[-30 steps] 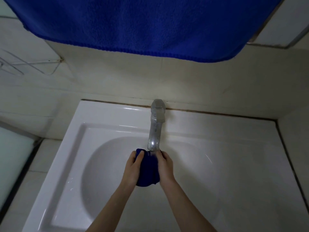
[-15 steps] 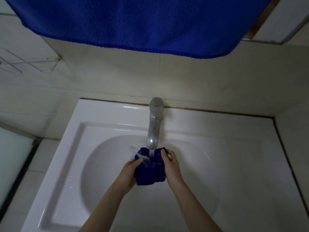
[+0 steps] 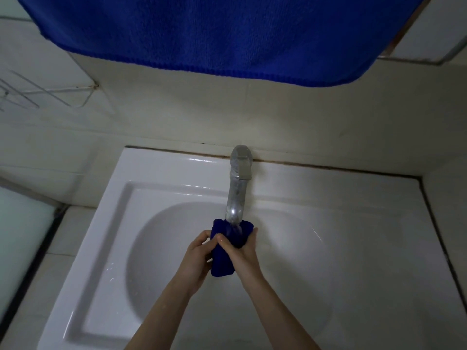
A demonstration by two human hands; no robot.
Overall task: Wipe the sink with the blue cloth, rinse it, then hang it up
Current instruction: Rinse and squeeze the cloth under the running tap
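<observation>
A small dark blue cloth (image 3: pixel 222 263) is bunched up between both my hands, right under the spout of the metal tap (image 3: pixel 237 188). Water runs from the spout onto the cloth's top. My left hand (image 3: pixel 199 253) grips its left side and my right hand (image 3: pixel 241 253) grips its right side, fingers pressed into the fabric. All this is over the round bowl of the white sink (image 3: pixel 156 173).
A large blue towel (image 3: pixel 227 34) hangs overhead across the top of the view. A wire rack (image 3: pixel 38 94) is fixed to the tiled wall at left. Tiled walls close in behind and at right. A glass panel (image 3: pixel 20 236) stands at far left.
My hands have pressed closer together on the cloth, squeezing it into a narrower upright bundle under the running water. The view has dipped slightly.
</observation>
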